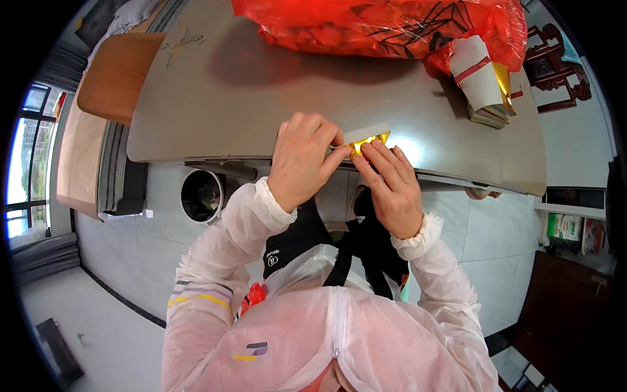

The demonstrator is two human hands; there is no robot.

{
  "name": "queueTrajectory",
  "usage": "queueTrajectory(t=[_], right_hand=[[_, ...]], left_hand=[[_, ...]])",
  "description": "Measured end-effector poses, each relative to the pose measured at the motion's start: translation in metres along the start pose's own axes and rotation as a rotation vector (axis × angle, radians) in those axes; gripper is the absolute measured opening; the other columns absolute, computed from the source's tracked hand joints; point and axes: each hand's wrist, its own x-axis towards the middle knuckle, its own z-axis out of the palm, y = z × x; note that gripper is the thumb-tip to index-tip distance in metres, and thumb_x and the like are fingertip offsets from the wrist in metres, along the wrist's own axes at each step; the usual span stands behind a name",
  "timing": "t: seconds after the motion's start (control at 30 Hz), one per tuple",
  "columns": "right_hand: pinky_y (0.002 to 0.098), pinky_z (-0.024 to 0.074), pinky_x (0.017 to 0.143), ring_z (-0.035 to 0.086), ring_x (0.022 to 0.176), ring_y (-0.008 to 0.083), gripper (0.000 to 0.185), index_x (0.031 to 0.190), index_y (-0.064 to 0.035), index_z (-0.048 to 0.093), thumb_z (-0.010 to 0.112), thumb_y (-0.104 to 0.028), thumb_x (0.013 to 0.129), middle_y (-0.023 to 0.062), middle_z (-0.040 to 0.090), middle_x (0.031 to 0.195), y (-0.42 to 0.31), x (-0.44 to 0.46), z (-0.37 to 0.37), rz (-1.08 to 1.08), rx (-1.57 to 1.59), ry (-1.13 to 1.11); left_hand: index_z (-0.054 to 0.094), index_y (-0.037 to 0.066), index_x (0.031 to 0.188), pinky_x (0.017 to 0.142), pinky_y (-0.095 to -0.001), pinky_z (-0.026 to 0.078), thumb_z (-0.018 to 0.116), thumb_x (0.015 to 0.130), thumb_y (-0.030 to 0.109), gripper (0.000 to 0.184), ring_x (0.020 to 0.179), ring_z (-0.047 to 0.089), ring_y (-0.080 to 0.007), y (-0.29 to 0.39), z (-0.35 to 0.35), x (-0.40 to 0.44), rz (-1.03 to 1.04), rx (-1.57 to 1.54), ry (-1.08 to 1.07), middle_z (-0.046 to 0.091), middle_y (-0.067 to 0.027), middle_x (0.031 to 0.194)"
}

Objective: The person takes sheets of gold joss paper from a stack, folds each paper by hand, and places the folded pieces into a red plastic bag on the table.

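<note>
A small sheet of gold foil paper with a white edge (371, 138) lies at the near edge of the table, partly folded. My left hand (305, 155) pinches its left end between thumb and fingers. With fingers stretched out flat, my right hand (394, 186) presses on the gold side from the right. The fingers hide part of the sheet, so its full shape does not show. Toward the right of the table stands a stack of gold and white paper (475, 75) with a red band across it.
A big red plastic bag (366, 29) with black print lies across the table's (261, 98) far side. An orange-brown chair (117, 75) stands at the left. Below the table edge, a waste bin (202, 196) sits on the tiled floor. A dark wooden cabinet (562, 307) is at the right.
</note>
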Motion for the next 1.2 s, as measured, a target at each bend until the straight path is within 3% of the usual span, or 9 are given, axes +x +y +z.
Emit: queueTrajectory(t=[0.23,0.43,0.73,0.93,1.03,1.13,1.2], right_hand=[[0.0467,0.0414,0.105,0.056,0.123,0.0290,0.040,0.121,-0.0039,0.064,0.060,-0.004,0.081,0.0128,0.060,0.128,-0.012,0.004,0.003,0.030,-0.087,0.045],[0.0432,0.0462,0.093,0.059,0.104,0.0299,0.035,0.113,-0.0030,0.067,0.063,-0.005,0.078,0.0108,0.063,0.113,-0.014,0.019,0.000,0.020,-0.008,0.126],[0.0419,0.0471,0.086,0.058,0.096,0.0288,0.029,0.104,-0.0046,0.070,0.067,-0.003,0.075,0.0078,0.063,0.102,-0.007,0.023,0.000,-0.027,0.020,0.152],[0.0404,0.0484,0.080,0.059,0.090,0.0276,0.023,0.098,-0.0071,0.071,0.068,-0.003,0.076,0.0045,0.063,0.096,0.007,0.032,-0.010,-0.041,0.125,0.023],[0.0394,0.0488,0.077,0.059,0.089,0.0281,0.020,0.097,-0.0073,0.072,0.067,-0.003,0.078,0.0044,0.063,0.095,0.021,0.041,-0.012,-0.104,0.155,-0.066],[0.0400,0.0493,0.077,0.059,0.088,0.0290,0.019,0.097,-0.0078,0.070,0.067,-0.005,0.078,0.0048,0.063,0.096,0.032,0.053,-0.010,-0.096,0.187,-0.099],[0.0415,0.0482,0.078,0.059,0.091,0.0294,0.020,0.097,-0.0095,0.069,0.069,-0.008,0.077,0.0051,0.062,0.098,0.038,0.059,-0.003,-0.081,0.174,-0.025]], left_hand=[[0.062,0.011,0.098,0.080,-0.0400,0.040,0.071,0.081,0.018,0.020,0.092,0.053,-0.0289,0.001,0.003,0.002,-0.021,0.049,0.078,0.058,-0.0061,0.095],[0.064,0.013,0.101,0.080,-0.0403,0.040,0.070,0.083,0.020,0.021,0.094,0.055,-0.0282,-0.003,0.012,0.003,-0.046,0.103,0.111,0.059,-0.0053,0.097],[0.064,0.013,0.097,0.077,-0.0415,0.041,0.072,0.082,0.026,0.021,0.094,0.056,-0.0269,0.005,0.021,0.018,-0.123,0.228,0.119,0.060,-0.0039,0.096],[0.066,0.012,0.096,0.078,-0.0421,0.044,0.072,0.081,0.023,0.020,0.094,0.057,-0.0290,-0.002,0.011,0.011,0.003,0.135,0.086,0.061,-0.0050,0.094],[0.066,0.011,0.096,0.079,-0.0408,0.045,0.073,0.081,0.022,0.020,0.093,0.058,-0.0297,-0.005,-0.001,0.016,-0.013,0.145,-0.056,0.062,-0.0056,0.093],[0.065,0.010,0.096,0.080,-0.0404,0.046,0.074,0.079,0.023,0.023,0.094,0.058,-0.0304,-0.003,-0.016,0.038,-0.106,0.128,-0.329,0.062,-0.0070,0.091],[0.065,0.009,0.096,0.080,-0.0406,0.047,0.075,0.078,0.024,0.025,0.094,0.059,-0.0307,-0.003,-0.021,0.051,-0.119,0.109,-0.451,0.064,-0.0079,0.089]])
